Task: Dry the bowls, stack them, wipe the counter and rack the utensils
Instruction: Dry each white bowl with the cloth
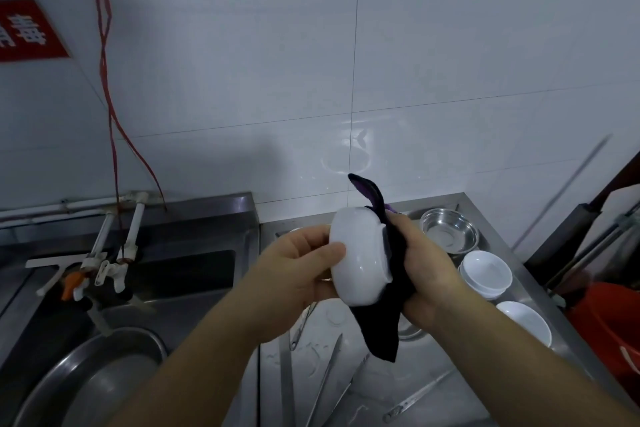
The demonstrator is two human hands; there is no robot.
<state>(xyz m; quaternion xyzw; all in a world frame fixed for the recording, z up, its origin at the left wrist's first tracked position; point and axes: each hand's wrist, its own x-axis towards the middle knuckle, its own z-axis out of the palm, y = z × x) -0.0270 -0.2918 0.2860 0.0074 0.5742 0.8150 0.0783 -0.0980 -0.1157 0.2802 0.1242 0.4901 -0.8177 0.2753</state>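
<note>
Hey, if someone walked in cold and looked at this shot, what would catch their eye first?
The white bowl held up in mid-frame, gripped by the left hand while the right hand presses a dark cloth into it. Next, the red cord dangling down the white tiled wall at left, and the stacked white bowls on the steel counter at right.

red sign [29,29], red cord [105,55], taps [114,253]

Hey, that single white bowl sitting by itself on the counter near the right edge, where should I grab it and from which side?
Take the single white bowl by its rim, coming from above on the side nearest you. It sits upright and open, so the thin rim is exposed for a thumb-inside, fingers-outside pinch. The stack of white bowls stands just behind it and a red bucket to its right, so those sides look tighter.
</note>
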